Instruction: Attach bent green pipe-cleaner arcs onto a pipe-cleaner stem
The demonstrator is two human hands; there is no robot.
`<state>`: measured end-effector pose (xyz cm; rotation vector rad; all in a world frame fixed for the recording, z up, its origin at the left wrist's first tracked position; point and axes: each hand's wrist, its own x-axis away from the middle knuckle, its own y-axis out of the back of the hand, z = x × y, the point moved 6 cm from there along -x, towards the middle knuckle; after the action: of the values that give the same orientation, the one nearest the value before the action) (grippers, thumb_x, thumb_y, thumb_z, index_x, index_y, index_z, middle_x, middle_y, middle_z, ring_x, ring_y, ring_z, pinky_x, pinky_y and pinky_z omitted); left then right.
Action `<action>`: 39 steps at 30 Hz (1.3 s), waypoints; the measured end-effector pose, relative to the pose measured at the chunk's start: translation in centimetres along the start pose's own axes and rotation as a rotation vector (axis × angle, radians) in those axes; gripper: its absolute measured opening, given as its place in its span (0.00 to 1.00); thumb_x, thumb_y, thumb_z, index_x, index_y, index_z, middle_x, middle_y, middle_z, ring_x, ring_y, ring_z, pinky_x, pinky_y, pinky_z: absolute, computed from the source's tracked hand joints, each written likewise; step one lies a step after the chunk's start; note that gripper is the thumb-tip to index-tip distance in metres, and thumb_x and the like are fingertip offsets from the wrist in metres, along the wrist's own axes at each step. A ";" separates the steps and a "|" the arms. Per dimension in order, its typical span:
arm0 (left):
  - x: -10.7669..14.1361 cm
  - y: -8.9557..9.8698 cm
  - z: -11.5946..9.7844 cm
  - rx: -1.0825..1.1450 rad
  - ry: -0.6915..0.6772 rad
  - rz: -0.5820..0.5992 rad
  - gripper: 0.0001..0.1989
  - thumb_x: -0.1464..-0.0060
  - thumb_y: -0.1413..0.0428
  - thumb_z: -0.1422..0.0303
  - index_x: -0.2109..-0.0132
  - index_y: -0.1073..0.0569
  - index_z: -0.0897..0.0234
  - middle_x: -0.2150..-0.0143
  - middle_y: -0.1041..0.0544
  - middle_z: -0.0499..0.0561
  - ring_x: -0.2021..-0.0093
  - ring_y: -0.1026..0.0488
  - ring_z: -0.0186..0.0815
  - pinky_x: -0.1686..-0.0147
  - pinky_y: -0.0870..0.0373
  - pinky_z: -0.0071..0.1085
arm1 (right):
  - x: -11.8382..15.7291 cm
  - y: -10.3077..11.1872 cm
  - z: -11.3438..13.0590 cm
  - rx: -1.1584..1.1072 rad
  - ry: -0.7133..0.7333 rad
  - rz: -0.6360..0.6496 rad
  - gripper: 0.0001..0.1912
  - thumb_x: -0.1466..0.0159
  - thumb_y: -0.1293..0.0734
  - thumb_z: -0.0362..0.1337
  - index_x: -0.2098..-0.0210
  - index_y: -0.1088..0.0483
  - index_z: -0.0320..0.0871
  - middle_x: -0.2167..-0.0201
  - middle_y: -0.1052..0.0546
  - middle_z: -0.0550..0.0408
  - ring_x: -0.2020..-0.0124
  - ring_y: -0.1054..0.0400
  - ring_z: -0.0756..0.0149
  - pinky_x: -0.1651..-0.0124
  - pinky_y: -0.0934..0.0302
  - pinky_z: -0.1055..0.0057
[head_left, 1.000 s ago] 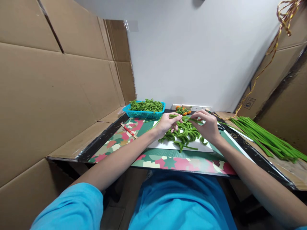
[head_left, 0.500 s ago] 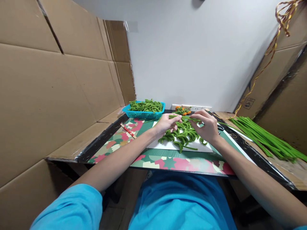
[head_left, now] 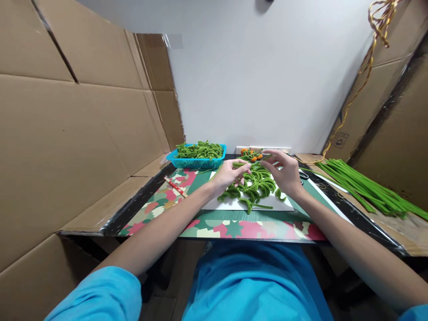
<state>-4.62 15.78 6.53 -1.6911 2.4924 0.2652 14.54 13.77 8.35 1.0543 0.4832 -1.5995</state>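
Note:
Over a white sheet (head_left: 214,204) on the table, my left hand (head_left: 231,173) is closed on a green fuzzy stem (head_left: 240,165), pinched between thumb and fingers. To its right, my right hand (head_left: 282,170) has its thumb and fingertips close together at the stem's other end, its fingers bent. Below both hands, several curled green fuzzy pieces (head_left: 257,183) lie on the sheet, along with one short straight piece (head_left: 262,206).
At the back left stands a blue basket (head_left: 197,163) full of green pieces. Orange-tipped stems (head_left: 250,154) lie behind my hands. Scissors (head_left: 303,175) and a bundle of long green stems (head_left: 374,189) are on the right. A red stick (head_left: 175,187) lies left.
The view has shifted slightly. My right hand has lifted and its fingers have bent the stem's right end upward; my left hand keeps its grip.

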 end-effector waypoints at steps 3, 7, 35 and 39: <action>0.1 -0.5 -0.2 -0.027 -0.036 0.017 0.25 0.48 0.31 0.49 0.55 0.24 0.66 0.62 0.18 0.52 0.81 0.28 0.26 0.86 0.40 0.22 | -0.1 0.3 -0.1 -0.030 -0.053 -0.042 0.19 0.34 0.26 0.48 0.48 0.26 0.46 0.71 0.18 0.56 0.71 0.23 0.62 0.67 0.29 0.67; 0.1 -0.4 -0.4 -0.116 -0.117 -0.041 0.24 0.46 0.32 0.50 0.57 0.24 0.66 0.65 0.18 0.52 0.82 0.28 0.27 0.87 0.41 0.23 | 0.2 0.1 -0.1 0.148 0.013 -0.035 0.12 0.33 0.28 0.48 0.63 0.27 0.46 0.74 0.19 0.56 0.77 0.25 0.64 0.70 0.32 0.69; 0.6 -0.2 -1.2 -0.277 -0.274 -0.101 0.19 0.42 0.35 0.51 0.58 0.23 0.63 0.71 0.23 0.47 0.82 0.32 0.26 0.81 0.35 0.24 | 1.3 -2.1 1.5 0.199 0.286 0.210 0.07 0.33 0.32 0.31 0.60 0.22 0.45 0.66 0.19 0.54 0.75 0.27 0.68 0.69 0.34 0.72; 0.7 -0.3 -1.3 -0.290 -0.268 -0.092 0.19 0.42 0.35 0.52 0.58 0.22 0.64 0.75 0.26 0.45 0.82 0.32 0.27 0.81 0.37 0.23 | 1.2 -2.1 1.8 0.200 0.268 0.209 0.06 0.33 0.32 0.31 0.61 0.23 0.45 0.66 0.19 0.54 0.73 0.26 0.67 0.67 0.32 0.71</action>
<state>-4.61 14.76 7.69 -1.7278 2.2591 0.8200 11.96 12.34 7.81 1.4333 0.3806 -1.3474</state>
